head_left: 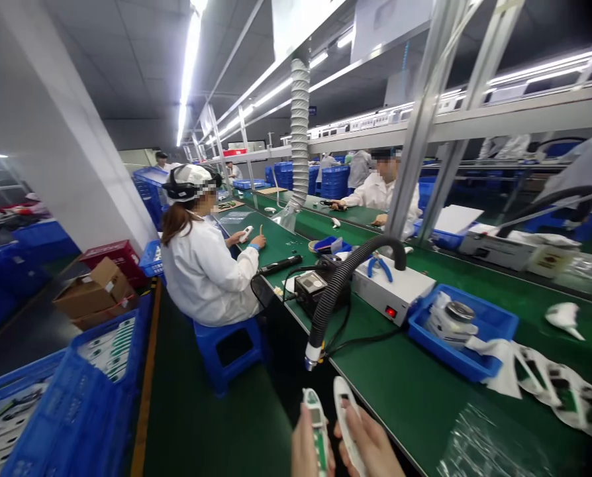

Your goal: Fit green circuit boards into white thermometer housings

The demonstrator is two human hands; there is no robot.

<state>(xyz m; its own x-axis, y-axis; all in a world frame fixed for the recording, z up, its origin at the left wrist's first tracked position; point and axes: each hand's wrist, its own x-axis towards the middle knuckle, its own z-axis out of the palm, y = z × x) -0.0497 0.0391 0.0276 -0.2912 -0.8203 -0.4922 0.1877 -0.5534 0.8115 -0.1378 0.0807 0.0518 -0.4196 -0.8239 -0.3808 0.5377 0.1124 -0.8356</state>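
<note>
My left hand (306,445) pinches a white handheld shell with green circuit board (318,430) between thumb and fingers; my right hand (371,447) pinches a white plastic casing (346,424) just beside it. Both sit by the near edge of the green workbench (400,377), near a blue tray (497,317) and a white fume extractor box (393,291).

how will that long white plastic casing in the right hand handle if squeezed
The long white plastic casing is probably light for its size, held easily by the right hand. Its cut-out window suggests thin walls, so it may flex or crack under hard squeezing. Its smooth curved surface may slip.
</note>
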